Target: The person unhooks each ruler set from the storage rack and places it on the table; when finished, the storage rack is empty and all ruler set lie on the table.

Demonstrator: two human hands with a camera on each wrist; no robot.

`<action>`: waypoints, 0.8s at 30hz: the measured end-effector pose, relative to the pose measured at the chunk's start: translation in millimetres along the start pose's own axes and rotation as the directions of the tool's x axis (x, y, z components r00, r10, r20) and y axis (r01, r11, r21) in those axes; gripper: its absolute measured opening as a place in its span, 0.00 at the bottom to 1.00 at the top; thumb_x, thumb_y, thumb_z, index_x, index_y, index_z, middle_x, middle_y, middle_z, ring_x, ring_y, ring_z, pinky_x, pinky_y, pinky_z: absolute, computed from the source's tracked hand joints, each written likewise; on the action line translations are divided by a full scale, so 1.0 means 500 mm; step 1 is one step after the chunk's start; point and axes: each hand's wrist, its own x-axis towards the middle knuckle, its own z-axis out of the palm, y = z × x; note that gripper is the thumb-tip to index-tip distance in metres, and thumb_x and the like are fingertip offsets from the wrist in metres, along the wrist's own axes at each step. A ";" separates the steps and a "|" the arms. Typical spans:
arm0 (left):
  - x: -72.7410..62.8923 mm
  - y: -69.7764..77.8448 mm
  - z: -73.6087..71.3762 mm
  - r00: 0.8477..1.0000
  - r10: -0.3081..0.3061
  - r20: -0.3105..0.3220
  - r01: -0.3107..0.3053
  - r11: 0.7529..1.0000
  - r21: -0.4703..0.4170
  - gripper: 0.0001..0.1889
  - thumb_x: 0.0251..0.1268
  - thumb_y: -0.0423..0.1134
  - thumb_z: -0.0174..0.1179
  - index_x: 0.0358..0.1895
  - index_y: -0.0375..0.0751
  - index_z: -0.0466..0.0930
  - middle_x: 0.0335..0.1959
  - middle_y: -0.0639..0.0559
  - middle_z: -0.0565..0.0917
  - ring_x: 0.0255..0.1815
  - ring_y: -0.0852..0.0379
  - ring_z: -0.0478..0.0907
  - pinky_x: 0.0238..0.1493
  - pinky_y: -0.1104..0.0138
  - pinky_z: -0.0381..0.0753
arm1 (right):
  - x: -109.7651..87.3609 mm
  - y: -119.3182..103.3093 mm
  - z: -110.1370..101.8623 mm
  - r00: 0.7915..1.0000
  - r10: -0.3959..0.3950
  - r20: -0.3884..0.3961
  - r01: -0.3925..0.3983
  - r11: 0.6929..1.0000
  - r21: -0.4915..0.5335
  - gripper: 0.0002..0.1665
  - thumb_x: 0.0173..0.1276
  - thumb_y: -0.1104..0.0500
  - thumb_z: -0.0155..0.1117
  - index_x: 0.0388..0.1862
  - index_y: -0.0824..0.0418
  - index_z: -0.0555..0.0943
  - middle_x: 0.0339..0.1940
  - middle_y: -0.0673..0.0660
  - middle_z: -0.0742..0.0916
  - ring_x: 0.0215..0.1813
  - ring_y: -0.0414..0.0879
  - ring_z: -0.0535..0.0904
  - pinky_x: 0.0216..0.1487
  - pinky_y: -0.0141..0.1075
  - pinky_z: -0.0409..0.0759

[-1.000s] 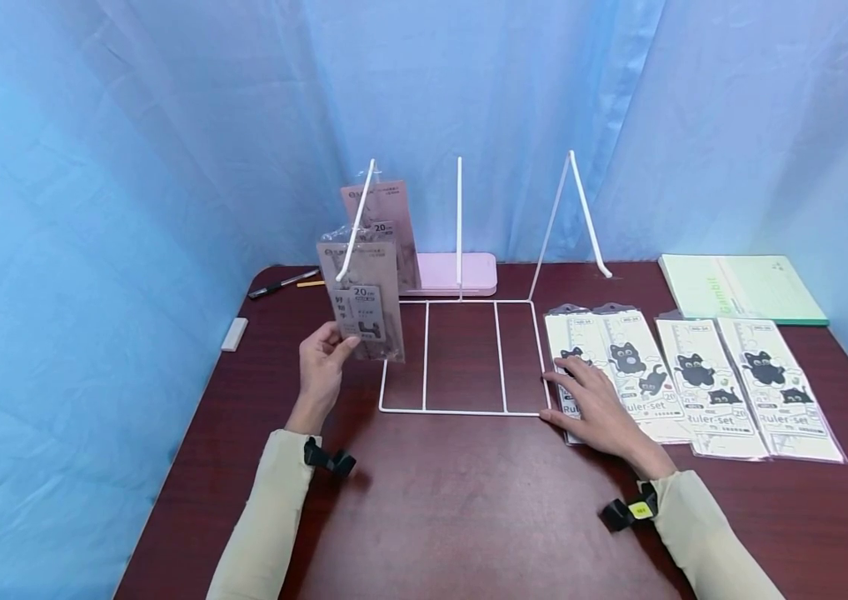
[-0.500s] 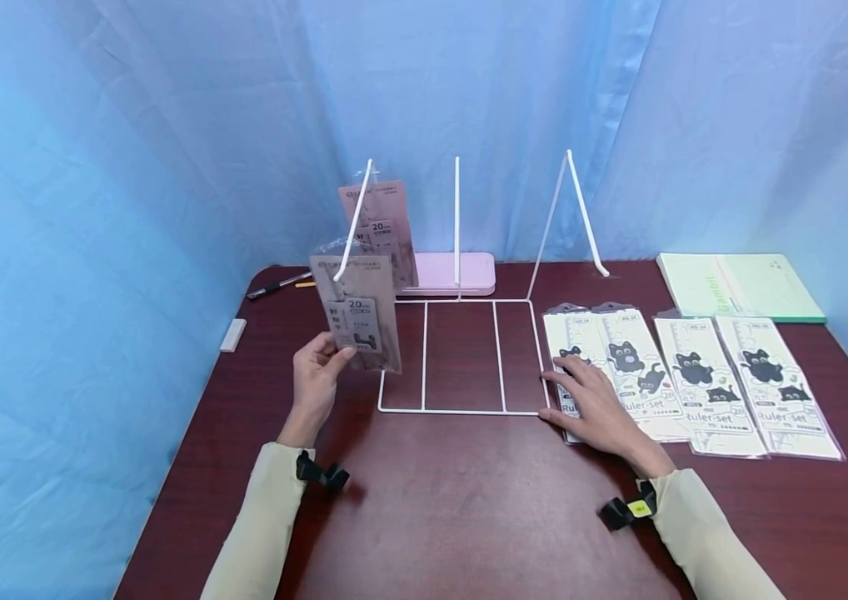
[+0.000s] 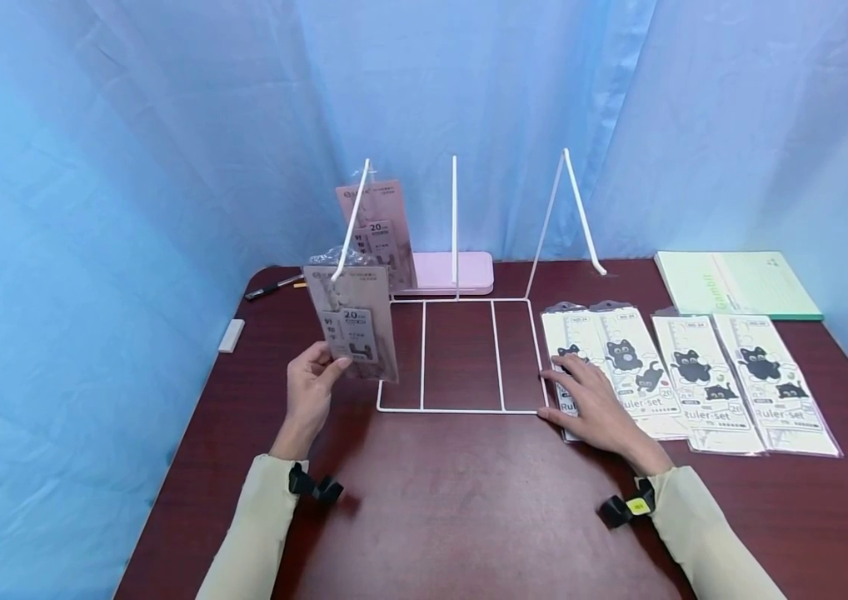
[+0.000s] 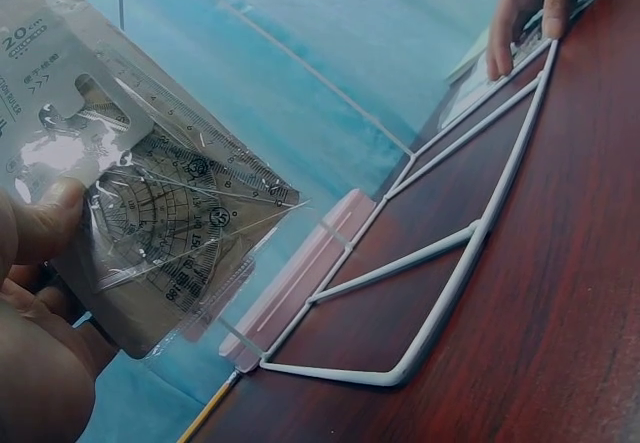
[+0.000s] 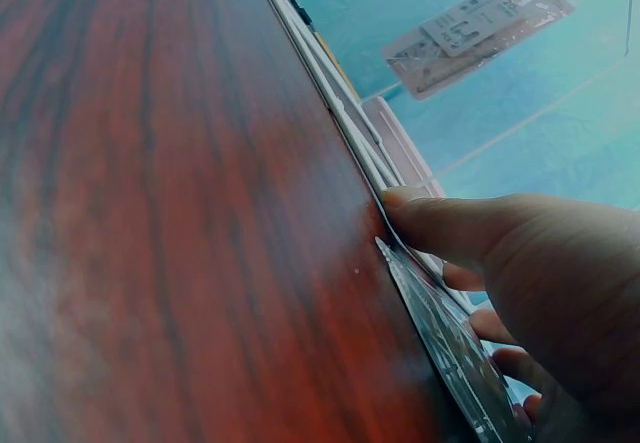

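Note:
My left hand [image 3: 310, 387] pinches the lower left edge of a bagged ruler set [image 3: 352, 325] between thumb and fingers. Marked 20 cm, the pack shows a protractor and scales through clear plastic in the left wrist view. Its crinkled top lies at the left prong's tip; whether the prong passes through it, I cannot tell. A second, pinkish pack [image 3: 382, 204] hangs farther back on that prong of the white wire rack [image 3: 461, 412]. My right hand [image 3: 592, 408] rests at the rack's front right corner, thumb on the wire, fingers loosely bent over a ruler-set pack.
Several white cat-print ruler packs [image 3: 694, 375] lie to the rack's right. Behind the rack is a pink case [image 3: 469, 271]. A green-edged notebook [image 3: 731, 283] lies back right; a black pen [image 3: 265, 290] and a white eraser [image 3: 231, 336] lie at left. Blue curtains enclose the table.
My left hand has drawn the held ruler set down and slightly left, toward me, along the left prong. The right hand has stayed at the rack's corner.

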 end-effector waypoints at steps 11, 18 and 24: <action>-0.020 0.006 -0.008 1.000 -0.003 0.015 0.003 1.000 0.010 0.08 0.62 0.19 0.60 0.44 0.21 0.80 0.29 0.69 0.86 0.30 0.68 0.80 0.33 0.75 0.79 | 0.000 -0.002 -0.002 1.000 0.001 -0.001 -0.001 1.000 0.001 0.36 0.58 0.51 0.75 0.63 0.64 0.78 0.69 0.69 0.76 0.72 0.68 0.65 0.69 0.66 0.60; -0.034 0.009 -0.015 0.999 0.029 0.026 -0.029 1.000 -0.003 0.07 0.62 0.18 0.60 0.42 0.21 0.80 0.30 0.68 0.87 0.29 0.67 0.80 0.31 0.77 0.78 | 0.000 -0.002 0.000 1.000 0.000 -0.002 0.000 1.000 -0.002 0.36 0.58 0.51 0.76 0.63 0.63 0.79 0.68 0.68 0.76 0.72 0.68 0.65 0.69 0.65 0.60; -0.045 0.016 -0.018 0.998 0.061 0.022 -0.060 0.997 -0.042 0.07 0.60 0.17 0.60 0.39 0.28 0.82 0.29 0.65 0.87 0.28 0.67 0.80 0.30 0.77 0.78 | 0.000 -0.001 0.000 1.000 0.004 0.000 -0.004 1.000 -0.002 0.36 0.58 0.51 0.75 0.63 0.63 0.78 0.69 0.68 0.75 0.73 0.67 0.65 0.70 0.65 0.59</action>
